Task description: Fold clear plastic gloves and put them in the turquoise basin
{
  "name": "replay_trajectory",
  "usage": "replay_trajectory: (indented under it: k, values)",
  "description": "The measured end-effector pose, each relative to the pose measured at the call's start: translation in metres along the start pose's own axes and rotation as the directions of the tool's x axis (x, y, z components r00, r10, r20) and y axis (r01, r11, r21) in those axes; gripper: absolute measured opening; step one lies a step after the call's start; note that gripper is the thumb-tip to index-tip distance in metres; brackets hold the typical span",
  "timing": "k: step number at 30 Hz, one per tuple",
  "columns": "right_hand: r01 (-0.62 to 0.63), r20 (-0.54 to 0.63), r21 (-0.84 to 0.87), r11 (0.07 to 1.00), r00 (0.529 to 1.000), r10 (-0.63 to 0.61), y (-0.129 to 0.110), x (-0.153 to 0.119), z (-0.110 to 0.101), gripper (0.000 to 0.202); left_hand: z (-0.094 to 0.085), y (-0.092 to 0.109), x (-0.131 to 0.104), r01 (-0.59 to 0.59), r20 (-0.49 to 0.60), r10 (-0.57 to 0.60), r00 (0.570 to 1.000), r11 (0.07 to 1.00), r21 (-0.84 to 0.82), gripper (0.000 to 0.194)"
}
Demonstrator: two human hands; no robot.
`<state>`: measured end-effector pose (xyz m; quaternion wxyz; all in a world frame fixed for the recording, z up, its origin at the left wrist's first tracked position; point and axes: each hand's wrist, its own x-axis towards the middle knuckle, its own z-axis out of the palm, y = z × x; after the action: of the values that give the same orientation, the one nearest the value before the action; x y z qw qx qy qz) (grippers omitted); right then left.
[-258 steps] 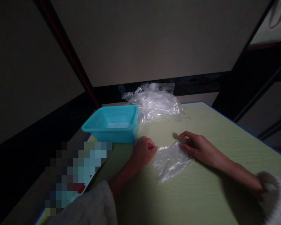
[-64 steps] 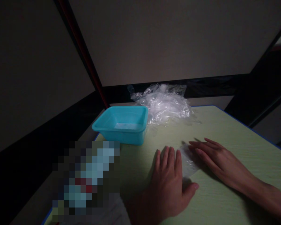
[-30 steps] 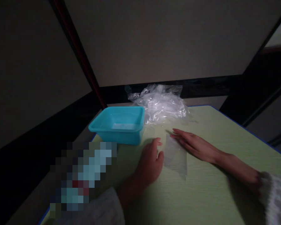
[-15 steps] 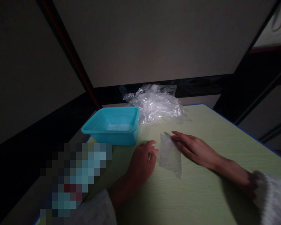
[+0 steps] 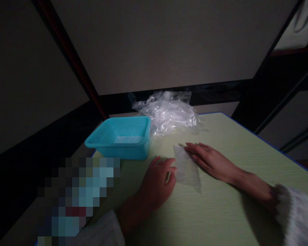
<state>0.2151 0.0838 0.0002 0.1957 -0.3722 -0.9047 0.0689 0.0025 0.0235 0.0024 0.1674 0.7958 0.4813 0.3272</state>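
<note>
A small clear plastic bag [image 5: 187,172] lies flat on the table, between my two hands. My right hand [image 5: 212,160] rests palm down with its fingers stretched out, the fingertips over the bag's upper right edge. At the bag's left edge is my left hand [image 5: 157,182], its fingers bent and a gap showing between thumb and fingers. Its fingertips reach the edge; whether they press on the film I cannot tell. Beyond the left hand stands a turquoise plastic basin [image 5: 123,150] with something pale at its bottom.
A crumpled heap of clear plastic bags [image 5: 171,114] lies at the table's back, beside the basin. A pixelated patch hides an object at the left edge. The pale green table [image 5: 220,212] has a blue rim, and dark-trimmed panels [image 5: 156,48] rise behind it.
My left hand has moved slightly right and nearer, up to the bag's left edge. The bag has turned a little under the right hand, which stays nearly in place. The view has shifted slightly.
</note>
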Motion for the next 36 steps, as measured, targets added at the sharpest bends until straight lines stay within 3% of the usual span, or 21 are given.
replay_trajectory:
  k: [6, 13, 19, 22, 30, 36]
  values:
    - [-0.019, -0.027, 0.016, 1.0, 0.999, 0.02, -0.003, 0.0, -0.005, 0.039, -0.001, -0.002, 0.001, -0.005, -0.03, 0.007, 1.0, 0.998, 0.062, 0.033]
    - [-0.034, -0.02, 0.044, 0.998, 0.999, 0.035, -0.005, 0.0, -0.005, 0.04, -0.001, -0.003, 0.0, -0.012, 0.011, 0.011, 1.0, 0.999, 0.048, 0.032]
    - [-0.202, -0.138, 0.162, 0.966, 0.965, 0.225, 0.001, 0.001, -0.004, 0.029, -0.002, -0.002, -0.001, -0.13, -0.046, 0.133, 0.99, 0.989, 0.063, 0.03]
    - [-0.274, -0.188, 0.157, 0.949, 0.935, 0.301, 0.01, 0.006, -0.004, 0.015, -0.002, 0.0, 0.0, -0.179, -0.008, 0.181, 0.983, 0.98, 0.084, 0.028]
    - [-0.333, -0.128, 0.142, 0.932, 0.928, 0.35, 0.026, 0.019, 0.001, 0.012, 0.002, -0.001, 0.003, -0.219, 0.015, 0.219, 0.976, 0.973, 0.078, 0.023]
    - [-0.338, -0.13, 0.136, 0.931, 0.926, 0.355, 0.029, 0.018, 0.004, 0.012, 0.007, -0.008, 0.024, -0.206, 0.018, 0.206, 0.978, 0.965, 0.159, 0.026]
